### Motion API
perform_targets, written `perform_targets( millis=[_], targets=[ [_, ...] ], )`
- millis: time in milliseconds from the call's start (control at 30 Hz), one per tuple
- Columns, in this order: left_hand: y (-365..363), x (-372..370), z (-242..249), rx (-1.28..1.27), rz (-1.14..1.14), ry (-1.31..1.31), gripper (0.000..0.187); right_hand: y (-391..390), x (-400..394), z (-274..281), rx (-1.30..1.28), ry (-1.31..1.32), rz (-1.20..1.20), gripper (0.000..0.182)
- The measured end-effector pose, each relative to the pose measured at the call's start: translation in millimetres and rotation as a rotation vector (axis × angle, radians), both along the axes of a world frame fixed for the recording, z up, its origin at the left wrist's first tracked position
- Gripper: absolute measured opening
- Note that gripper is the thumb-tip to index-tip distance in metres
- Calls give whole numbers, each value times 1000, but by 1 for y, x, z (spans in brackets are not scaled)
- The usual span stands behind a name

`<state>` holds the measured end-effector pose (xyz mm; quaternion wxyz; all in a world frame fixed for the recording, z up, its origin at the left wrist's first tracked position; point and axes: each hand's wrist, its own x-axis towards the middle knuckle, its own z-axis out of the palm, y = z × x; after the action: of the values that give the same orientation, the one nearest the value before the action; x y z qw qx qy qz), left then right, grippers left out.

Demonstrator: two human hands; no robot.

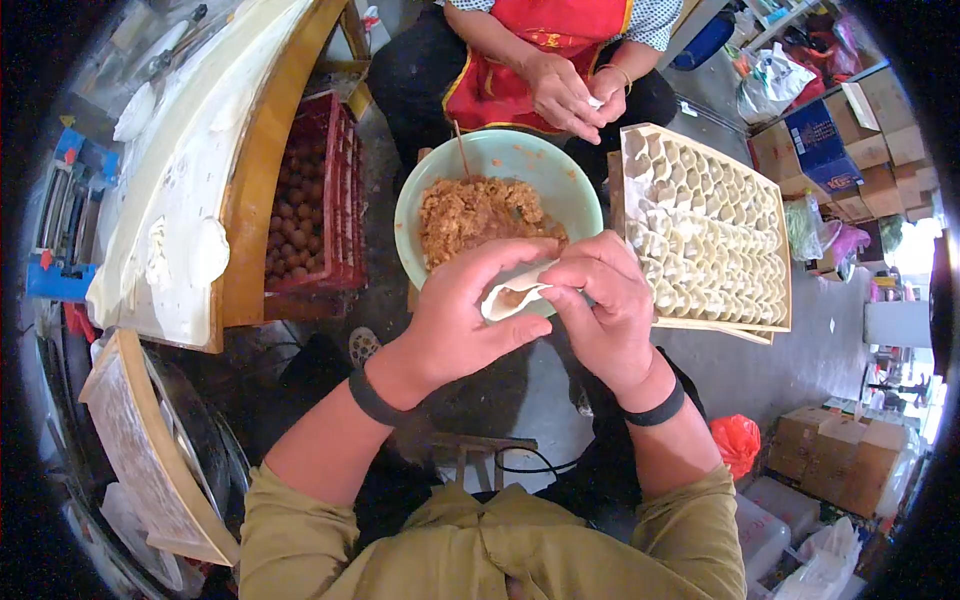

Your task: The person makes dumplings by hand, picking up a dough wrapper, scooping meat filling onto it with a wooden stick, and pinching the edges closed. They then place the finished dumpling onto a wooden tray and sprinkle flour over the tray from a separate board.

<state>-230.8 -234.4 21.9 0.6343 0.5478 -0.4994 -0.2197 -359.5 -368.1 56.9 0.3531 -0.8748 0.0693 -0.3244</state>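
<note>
Between my hands is a half-folded dumpling (512,298), its pale wrapper curved around a bit of brownish filling. My left hand (468,310) cups it from the left, with the thumb along its lower side. The fingers of my right hand (603,300) pinch the wrapper's right edge. Just beyond my hands stands a pale green bowl (575,190) of minced filling (470,215), a thin stick (460,148) upright in it. To the right, a wooden tray (783,250) carries rows of many folded dumplings (690,210).
Across the bowl, a person in a red apron (520,60) works a small white piece between their hands (575,95). A floury table (180,200) with wrappers (208,250) is at left, beside a red crate (345,200) of eggs (297,215). Cardboard boxes (840,455) stand at right.
</note>
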Motion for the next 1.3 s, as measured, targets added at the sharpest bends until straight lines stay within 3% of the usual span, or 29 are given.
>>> perform_targets(
  millis=[200, 400, 500, 567, 667, 733, 767, 967, 1200, 1300],
  targets=[
    [4, 2, 8, 59, 50, -283, 33, 4, 0, -2, 116, 30, 35, 13],
    [-1, -5, 3, -1, 122, -298, 28, 1, -3, -4, 123, 66, 22, 17],
    [3, -15, 8, 209, -14, 303, 35, -6, -6, -10, 66, -17, -37, 41],
    [2, -14, 3, 177, -67, 421, 43, -11, -3, -14, 295, -79, 25, 66],
    [-1, -15, -3, 135, -95, 537, 48, -12, 0, -30, 722, 49, 238, 96],
    [-3, -16, -3, 119, -92, 558, 48, -5, 0, -25, 1046, 212, 414, 94],
    [-4, -17, -2, 116, -88, 549, 48, -8, 2, -31, 1018, 214, 488, 88],
    [-1, -19, 1, 169, -91, 533, 38, 3, -2, -39, 1039, 196, 391, 62],
    [-2, -19, -4, 204, -148, 615, 37, -3, -2, -39, 804, 265, 382, 54],
    [-4, -22, -2, 209, -62, 392, 45, -2, -1, -36, 781, 278, 340, 50]
  ],
)
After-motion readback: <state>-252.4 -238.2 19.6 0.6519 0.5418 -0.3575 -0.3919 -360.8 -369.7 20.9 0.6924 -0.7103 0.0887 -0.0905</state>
